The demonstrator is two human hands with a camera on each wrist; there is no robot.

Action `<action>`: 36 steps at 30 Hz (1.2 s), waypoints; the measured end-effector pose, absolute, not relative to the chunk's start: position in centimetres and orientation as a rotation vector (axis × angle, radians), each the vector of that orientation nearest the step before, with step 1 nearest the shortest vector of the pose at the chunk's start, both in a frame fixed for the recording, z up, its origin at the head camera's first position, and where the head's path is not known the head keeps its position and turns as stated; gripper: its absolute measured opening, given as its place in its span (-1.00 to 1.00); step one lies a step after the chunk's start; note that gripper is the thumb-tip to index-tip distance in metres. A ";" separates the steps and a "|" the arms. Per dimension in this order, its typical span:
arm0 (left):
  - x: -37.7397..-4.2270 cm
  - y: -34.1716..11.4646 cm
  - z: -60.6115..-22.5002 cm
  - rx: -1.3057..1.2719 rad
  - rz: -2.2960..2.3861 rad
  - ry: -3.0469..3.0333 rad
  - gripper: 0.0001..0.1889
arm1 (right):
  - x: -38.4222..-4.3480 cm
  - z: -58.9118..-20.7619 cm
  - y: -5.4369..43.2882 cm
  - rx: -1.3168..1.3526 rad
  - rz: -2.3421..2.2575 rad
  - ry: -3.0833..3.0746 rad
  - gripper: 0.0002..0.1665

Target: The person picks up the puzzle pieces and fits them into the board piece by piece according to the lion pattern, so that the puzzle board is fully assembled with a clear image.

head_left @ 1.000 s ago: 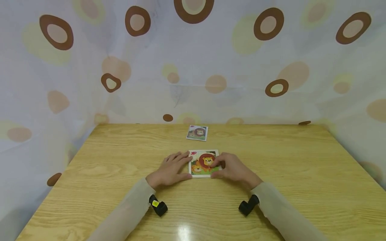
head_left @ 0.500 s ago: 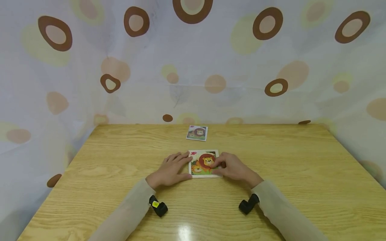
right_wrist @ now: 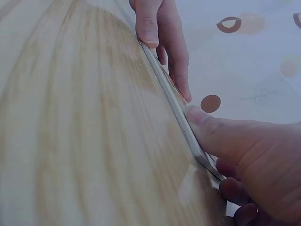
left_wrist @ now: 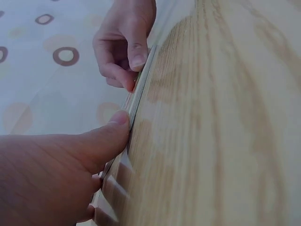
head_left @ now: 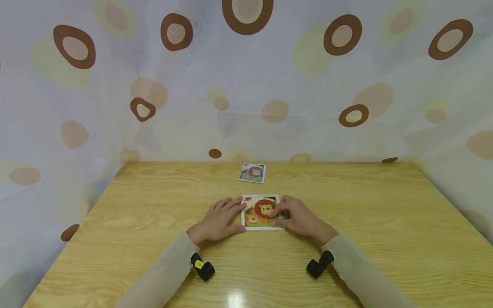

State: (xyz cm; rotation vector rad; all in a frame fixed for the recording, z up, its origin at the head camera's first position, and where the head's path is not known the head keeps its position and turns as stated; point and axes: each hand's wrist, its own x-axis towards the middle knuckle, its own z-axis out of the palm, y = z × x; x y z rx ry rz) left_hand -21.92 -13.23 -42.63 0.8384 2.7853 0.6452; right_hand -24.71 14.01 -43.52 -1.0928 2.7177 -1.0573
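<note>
In the head view a framed picture puzzle (head_left: 252, 210) with a lion and a cub lies flat on the table. My left hand (head_left: 220, 221) rests at its left side. The fingers are spread and fairly straight, with thumb and fingertips touching the white frame. My right hand (head_left: 299, 217) reaches over the right side. Its thumb and curled index finger have their tips on the picture's lower right part, a small distance apart. Whether a piece is pinched between them is hidden. The left wrist view shows the puzzle's thin edge (left_wrist: 139, 96) low against the table.
Behind the puzzle lies a smaller lion picture card (head_left: 252, 173), turned slightly. The wooden table (head_left: 369, 214) ends at a hanging patterned cloth (head_left: 246, 85) at the back and sides.
My right thumb has moved from the frame's lower edge up onto the picture, closer to the index finger. My left hand and the puzzle have stayed in place; the head view has tilted slightly.
</note>
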 end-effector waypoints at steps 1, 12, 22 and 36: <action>-21.9 -13.2 -42.6 0.838 0.645 2.787 -0.32 | -24.7 -43.5 14.0 -1.107 -1.055 2.723 -0.88; -22.3 -12.8 -42.4 0.794 0.631 2.828 -0.33 | -25.5 -43.1 13.7 -1.028 -1.047 2.754 -0.70; -22.2 -13.1 -42.3 0.787 0.644 2.803 -0.32 | -25.6 -42.9 13.6 -0.945 -1.106 2.688 -0.76; -22.3 -13.9 -43.2 0.786 0.765 2.780 -0.24 | -24.7 -43.1 15.6 -1.007 -1.140 2.592 -0.73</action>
